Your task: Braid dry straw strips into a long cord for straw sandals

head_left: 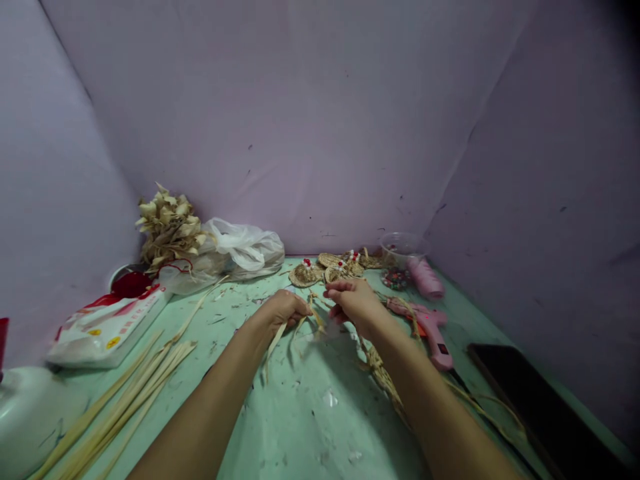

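Note:
My left hand point(287, 309) is closed on pale dried straw strips point(273, 348), whose loose ends hang below the fingers and stick out toward the other hand. Just to the right, my right hand point(354, 303) has its fingers curled in a pinch close to the strand tips. What lies between those fingers is too small to make out. A braided straw cord point(381, 372) runs along the table beneath my right forearm. Behind the hands lie several small woven straw hats point(306, 275) with red and white beads on them.
Right: a pink glue gun point(435, 333), a black phone point(530, 400), a pink thread spool point(426, 277) and a clear bead tub point(397, 257). Left: long straw strips point(135, 393), a tissue pack point(113, 330), a white container point(35, 413), a plastic bag point(247, 250) and dried husks point(170, 227).

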`<state>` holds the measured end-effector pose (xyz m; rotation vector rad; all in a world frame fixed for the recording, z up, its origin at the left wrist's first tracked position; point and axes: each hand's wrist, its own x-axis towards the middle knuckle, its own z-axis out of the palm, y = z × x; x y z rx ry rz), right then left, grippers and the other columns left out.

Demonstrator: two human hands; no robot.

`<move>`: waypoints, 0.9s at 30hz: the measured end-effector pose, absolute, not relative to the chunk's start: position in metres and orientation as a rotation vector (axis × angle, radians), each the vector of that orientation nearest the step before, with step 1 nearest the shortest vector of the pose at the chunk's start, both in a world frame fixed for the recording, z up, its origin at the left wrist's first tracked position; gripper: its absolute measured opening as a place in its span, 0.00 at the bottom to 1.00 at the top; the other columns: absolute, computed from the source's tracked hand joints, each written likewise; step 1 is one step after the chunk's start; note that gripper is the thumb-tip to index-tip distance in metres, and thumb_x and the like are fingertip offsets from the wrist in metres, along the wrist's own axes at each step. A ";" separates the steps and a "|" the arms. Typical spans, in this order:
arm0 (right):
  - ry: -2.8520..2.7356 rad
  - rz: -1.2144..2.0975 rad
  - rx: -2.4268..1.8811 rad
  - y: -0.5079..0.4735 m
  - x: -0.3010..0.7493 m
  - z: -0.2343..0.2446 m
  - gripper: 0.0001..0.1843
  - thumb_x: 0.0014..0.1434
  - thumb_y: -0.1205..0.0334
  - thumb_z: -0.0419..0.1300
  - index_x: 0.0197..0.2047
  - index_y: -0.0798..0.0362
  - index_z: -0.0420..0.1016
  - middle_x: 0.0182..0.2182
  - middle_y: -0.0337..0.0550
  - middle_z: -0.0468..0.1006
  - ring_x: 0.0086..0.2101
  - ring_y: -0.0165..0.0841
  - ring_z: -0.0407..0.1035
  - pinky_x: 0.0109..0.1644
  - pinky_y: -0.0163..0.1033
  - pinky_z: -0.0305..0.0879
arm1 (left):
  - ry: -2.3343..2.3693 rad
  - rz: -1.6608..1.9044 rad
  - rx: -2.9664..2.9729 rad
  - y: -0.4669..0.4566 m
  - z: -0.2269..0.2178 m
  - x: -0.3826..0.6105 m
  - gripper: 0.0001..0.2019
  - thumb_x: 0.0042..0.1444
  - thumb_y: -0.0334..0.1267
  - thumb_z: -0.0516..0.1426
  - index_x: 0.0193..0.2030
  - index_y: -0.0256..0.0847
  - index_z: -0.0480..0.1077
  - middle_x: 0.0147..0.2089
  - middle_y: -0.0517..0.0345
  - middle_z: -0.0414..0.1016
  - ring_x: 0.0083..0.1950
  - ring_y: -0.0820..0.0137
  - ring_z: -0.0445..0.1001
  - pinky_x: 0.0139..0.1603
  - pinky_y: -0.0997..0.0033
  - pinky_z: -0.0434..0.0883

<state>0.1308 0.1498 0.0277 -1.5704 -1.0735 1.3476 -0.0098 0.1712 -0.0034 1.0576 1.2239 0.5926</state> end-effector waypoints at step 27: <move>-1.240 1.406 -1.536 0.154 0.115 -0.019 0.08 0.41 0.69 0.53 0.13 0.56 0.61 0.07 0.30 0.55 0.10 0.20 0.44 0.15 0.31 0.37 | 1.345 0.624 1.195 0.167 -0.005 -0.006 0.04 0.32 0.25 0.51 0.14 0.34 0.64 0.09 0.67 0.54 0.14 0.81 0.49 0.15 0.79 0.46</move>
